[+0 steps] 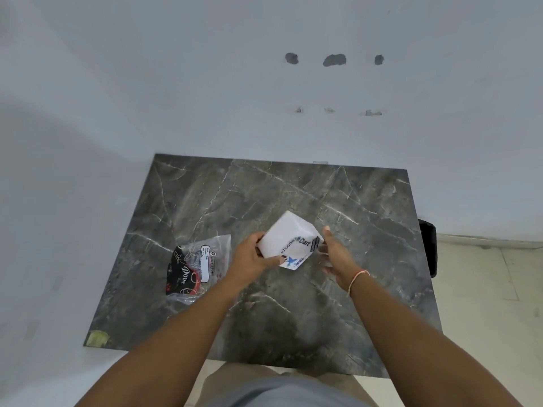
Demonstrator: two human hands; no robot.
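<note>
Dark marble table is set against a pale wall, its near edge cut off by the person's body. The white package is held tilted above the table's middle; its print is only partly legible and its underside is hidden. It is gripped at its left side by the left hand, fingers curled beneath and thumb laid on the printed face. The right hand is spread open just beside the package's right corner; whether its fingers touch cannot be told. A clear bag holding a dark item is seen left of the left hand.
</note>
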